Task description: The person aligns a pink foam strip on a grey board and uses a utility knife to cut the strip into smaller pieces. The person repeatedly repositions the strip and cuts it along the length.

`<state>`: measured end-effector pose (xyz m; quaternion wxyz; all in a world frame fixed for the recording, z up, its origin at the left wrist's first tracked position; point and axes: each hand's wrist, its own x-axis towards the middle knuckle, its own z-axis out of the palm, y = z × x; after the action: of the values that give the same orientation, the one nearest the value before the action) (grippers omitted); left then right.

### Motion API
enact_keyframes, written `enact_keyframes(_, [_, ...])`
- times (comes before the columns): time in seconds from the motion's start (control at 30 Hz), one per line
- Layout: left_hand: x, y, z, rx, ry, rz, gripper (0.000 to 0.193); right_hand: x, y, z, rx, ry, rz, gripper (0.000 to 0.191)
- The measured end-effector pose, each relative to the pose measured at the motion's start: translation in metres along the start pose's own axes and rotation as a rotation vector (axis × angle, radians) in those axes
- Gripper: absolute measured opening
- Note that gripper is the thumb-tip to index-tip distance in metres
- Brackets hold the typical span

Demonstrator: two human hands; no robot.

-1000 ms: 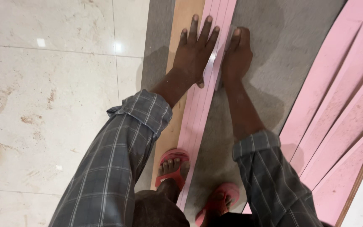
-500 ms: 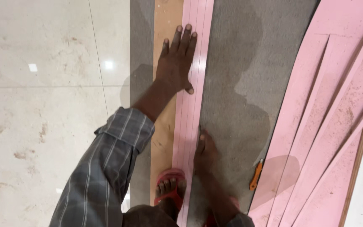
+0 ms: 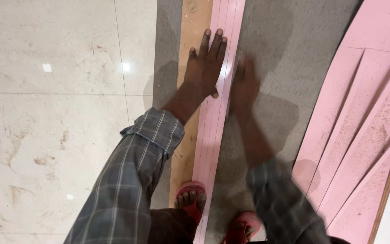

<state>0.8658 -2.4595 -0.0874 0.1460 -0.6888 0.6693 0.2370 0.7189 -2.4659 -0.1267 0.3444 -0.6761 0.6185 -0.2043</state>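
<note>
The pale marble floor [image 3: 46,113] fills the left of my view, and a grey mat [image 3: 290,54] is spread over it so the work has a softer, grippier bed than bare tile. Off to my right lies a heap of wide pink sheets [image 3: 362,117], overlapping at angles and dusted with brown grit, set aside well apart from where I press.

Down the middle of the mat runs a narrow wooden board [image 3: 192,40], and on it and just beside it a bundle of long pink strips [image 3: 224,27] stacked edge to edge, running from between my feet away to the top of the view. The board serves as a straight backing, so the strips lie true along it.

My left hand [image 3: 204,68] lies flat with fingers spread, palm bearing down across the board and the left edge of the strips, pinning them so they cannot slide. My right hand [image 3: 244,86] is blurred; it sits on the right edge of the strips where they meet the mat, seemingly flat and holding nothing, though I cannot tell exactly how the fingers lie.

My left sandal [image 3: 190,201] stands on the near end of the strips as a second anchor; the right sandal [image 3: 242,228] rests on the mat beside them.
</note>
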Motion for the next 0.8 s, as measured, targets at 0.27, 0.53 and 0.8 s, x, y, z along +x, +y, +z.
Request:
enact_keyframes(0.27, [0.043,-0.015,-0.022,-0.05,0.035,-0.015,0.162,-0.187,0.078,-0.01,-0.102,0.038,-0.053,0.04])
enact_keyframes(0.53, [0.038,-0.019,-0.036,-0.037,-0.008,0.002,0.157,0.129,-0.021,0.032,-0.104,0.182,-0.132,0.03])
enact_keyframes(0.8, [0.044,-0.024,-0.043,-0.085,-0.039,0.006,0.155,0.189,-0.057,0.032,-0.045,0.146,-0.004,0.035])
